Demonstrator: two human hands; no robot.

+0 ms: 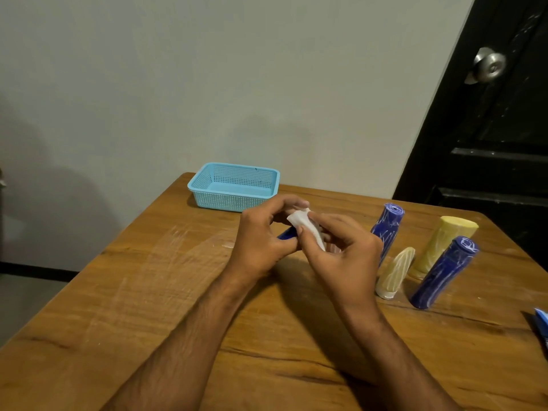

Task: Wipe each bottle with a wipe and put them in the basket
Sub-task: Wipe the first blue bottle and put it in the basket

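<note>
Hands meet mid-frame: left hand (261, 238) grips blue bottle (287, 233) steady, right hand (341, 250) pinches wipe (305, 226) to rub it clean.

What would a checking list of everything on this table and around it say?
Surface: wooden table, scuffed with pale streaks.
Job's things: light blue basket with no bottles in it; four bottles standing at right, two blue, two yellow; a fifth blue bottle held in the hands with a white wipe.
Clutter: blue packet at right edge.
Grippers: left hand grips the bottle; right hand pinches the wipe.
Cables: nothing seen.
Surroundings: pale wall, dark door with metal knob.
</note>
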